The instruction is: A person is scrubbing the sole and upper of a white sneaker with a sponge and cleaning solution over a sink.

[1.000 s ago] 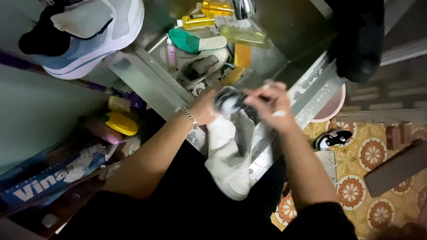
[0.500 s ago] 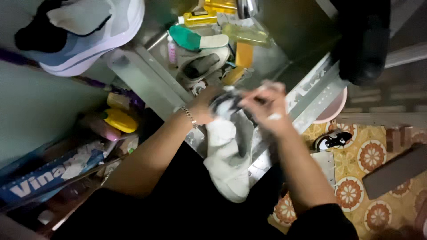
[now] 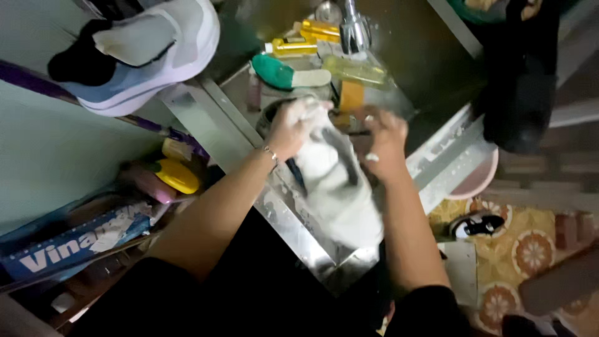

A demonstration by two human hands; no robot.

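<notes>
While you look down through the head camera, read the scene as follows.

Left hand: your left hand is curled over the far end of the white shoe, fingers closed on it; a thin bracelet sits at the wrist.

Right hand: your right hand rests against the right side of the same shoe, fingers bent; motion blur means you cannot tell how firmly it grips.

Shoe position: the white shoe lies lengthwise over the steel sink, its near end towards your body, between both forearms.

Sink contents: a green-and-white brush, a yellow bottle and a tap stand at the far side.

Left surroundings: a grey-and-white sneaker sits on the ledge at upper left; a yellow-capped container lies below it.

Right surroundings: a pink basin sits just beside the sink on the patterned floor.
</notes>
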